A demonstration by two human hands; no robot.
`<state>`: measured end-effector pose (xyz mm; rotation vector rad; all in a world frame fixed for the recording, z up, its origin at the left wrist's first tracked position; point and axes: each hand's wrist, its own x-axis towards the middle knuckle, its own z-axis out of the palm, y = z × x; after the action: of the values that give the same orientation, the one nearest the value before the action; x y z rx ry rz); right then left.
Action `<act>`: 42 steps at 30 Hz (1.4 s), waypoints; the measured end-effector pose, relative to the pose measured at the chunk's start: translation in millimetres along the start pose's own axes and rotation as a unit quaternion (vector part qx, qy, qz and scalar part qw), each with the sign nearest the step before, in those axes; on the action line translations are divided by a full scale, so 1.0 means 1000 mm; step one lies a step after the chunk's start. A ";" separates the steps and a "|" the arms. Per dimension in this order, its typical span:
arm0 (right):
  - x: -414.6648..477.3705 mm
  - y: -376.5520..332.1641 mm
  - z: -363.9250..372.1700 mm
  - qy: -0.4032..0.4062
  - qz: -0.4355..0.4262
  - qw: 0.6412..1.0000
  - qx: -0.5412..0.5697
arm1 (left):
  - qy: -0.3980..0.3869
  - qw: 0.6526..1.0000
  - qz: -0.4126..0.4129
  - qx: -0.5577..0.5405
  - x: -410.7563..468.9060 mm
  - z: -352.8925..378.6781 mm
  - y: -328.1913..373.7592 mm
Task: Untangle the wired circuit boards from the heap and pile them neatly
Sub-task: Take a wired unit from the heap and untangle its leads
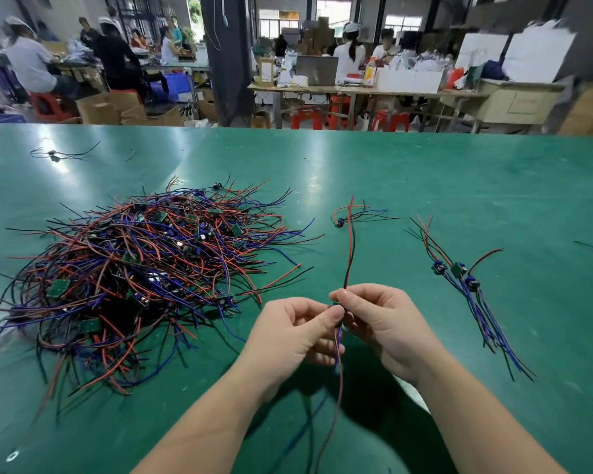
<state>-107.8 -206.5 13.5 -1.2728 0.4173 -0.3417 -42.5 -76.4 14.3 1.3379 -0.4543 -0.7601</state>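
Above the green table (425,172), both hands (338,323) pinch one wired board (338,307) — smooth its leads (350,254) straight before piling.

heap: the tangled heap (134,268) of wired boards fills the left of the counter (391,172), its wire ends spreading out over the green top all round it.
beyond the heap: bare counter, but for one stray wired piece (53,153) near the far left.
right of the heap: a small wired board (351,215) lies apart, with open counter around it.
further right of the heap: the sorted pile (466,285) lies slanted; bare lanes run along both its sides.
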 end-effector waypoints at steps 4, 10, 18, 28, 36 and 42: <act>0.001 -0.002 -0.007 0.002 0.003 1.000 -0.026 | 0.007 1.000 -0.015 0.016 0.001 0.002 -0.003; 0.014 -0.023 -0.035 0.122 -0.013 0.990 0.064 | -0.092 0.992 -0.074 0.034 -0.002 0.006 -0.007; 0.019 -0.025 -0.053 0.160 -0.019 0.980 0.117 | -0.123 0.986 -0.071 0.083 -0.003 0.007 -0.007; 0.021 -0.023 -0.058 0.251 -0.056 0.963 0.077 | -0.125 0.985 -0.070 0.097 -0.004 0.002 -0.003; 0.021 -0.021 -0.063 0.272 -0.080 0.955 0.090 | -0.113 0.983 -0.079 0.122 -0.004 -0.001 -0.002; 0.020 -0.019 -0.056 0.189 0.047 0.980 0.038 | -0.084 0.994 -0.040 -0.056 -0.005 -0.003 0.010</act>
<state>-117.9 -268.2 16.8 -1.1085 0.7782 -0.5169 -41.1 -70.3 23.6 1.1989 -0.4859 -0.9562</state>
